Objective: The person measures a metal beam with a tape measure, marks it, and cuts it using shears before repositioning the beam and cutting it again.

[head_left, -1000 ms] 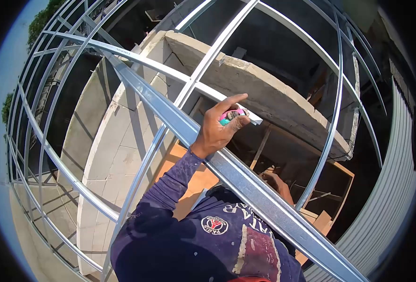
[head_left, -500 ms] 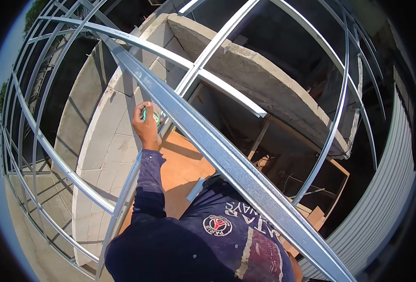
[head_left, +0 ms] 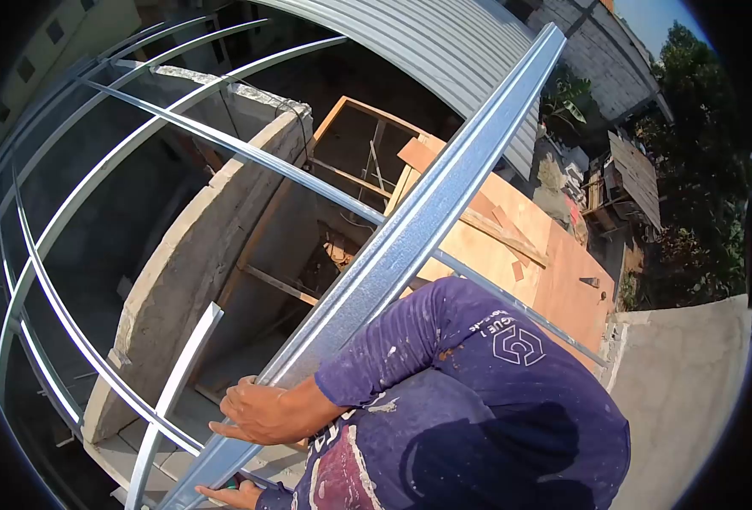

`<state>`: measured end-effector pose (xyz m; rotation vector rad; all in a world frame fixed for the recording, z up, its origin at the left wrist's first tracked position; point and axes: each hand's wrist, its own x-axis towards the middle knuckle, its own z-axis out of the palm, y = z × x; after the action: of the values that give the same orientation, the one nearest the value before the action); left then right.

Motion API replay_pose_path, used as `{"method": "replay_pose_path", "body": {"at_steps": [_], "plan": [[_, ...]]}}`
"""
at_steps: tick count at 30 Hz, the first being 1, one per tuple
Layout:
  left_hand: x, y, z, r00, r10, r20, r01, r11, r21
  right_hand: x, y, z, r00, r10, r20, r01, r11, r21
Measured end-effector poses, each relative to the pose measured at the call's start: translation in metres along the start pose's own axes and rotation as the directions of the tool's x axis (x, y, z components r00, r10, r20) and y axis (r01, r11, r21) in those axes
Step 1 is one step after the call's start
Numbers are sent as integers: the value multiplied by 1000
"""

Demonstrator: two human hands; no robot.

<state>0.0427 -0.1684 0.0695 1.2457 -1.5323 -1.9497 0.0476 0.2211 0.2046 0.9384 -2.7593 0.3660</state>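
"Concrete wall below; how far along?"

"Metal ribs already cross, gaps uncovered. One strut ends free."

"Grip?"

"Right hand on the long beam, slanting before the torso; left hand beside it. Whether either's clamped, can't tell."

Person wears purple-navy shirt, long sleeves paint-flecked; white hexagonal logo, small white lettering, pale-edged dark-red front patch.
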Motion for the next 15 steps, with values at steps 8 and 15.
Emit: {"method": "replay_pose_path", "body": {"at_steps": [8,15], "plan": [[-90,29,60,1000,16,27,-16,1000,-1,-12,29,-35,997,-71,2,70,986,154],[-110,23,64,999,16,-36,-23,974,-227,-27,64,-111,932,-20,363,-64,974,218]]}}
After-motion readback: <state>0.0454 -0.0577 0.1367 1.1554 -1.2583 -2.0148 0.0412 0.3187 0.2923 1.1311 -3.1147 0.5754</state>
